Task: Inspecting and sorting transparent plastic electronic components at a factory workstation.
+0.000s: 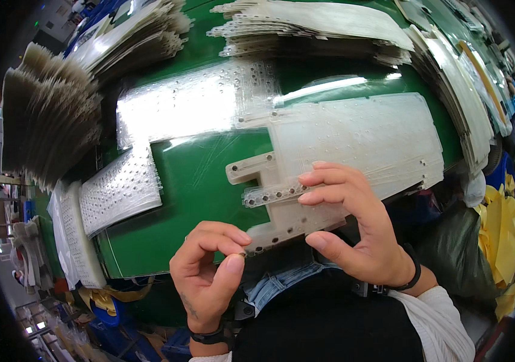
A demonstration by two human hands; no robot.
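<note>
My left hand (209, 271) is closed in a pinch at the table's near edge. A tiny dark bit shows between its thumb and forefinger, too small to name. My right hand (360, 223) has its thumb and fingers spread, with nothing gripped. It hovers over, or rests lightly on, a translucent whitish plastic sheet (360, 133) with cut-out tabs and small raised bumps. A narrow clear strip with a row of dark holes (263, 196) lies across the sheet, its right end by my right fingertips. Just right of my left fingertips is the sheet's lower tab (275, 236), also with dark holes.
Shiny perforated sheets (179, 102) lie left of centre on the green table (203, 163). Stacks of thin sheets stand at the far left (46, 114), back (318, 24) and right (457, 90). Yellow scraps (502, 235) and a dark bag (451, 253) are beside the table on the right.
</note>
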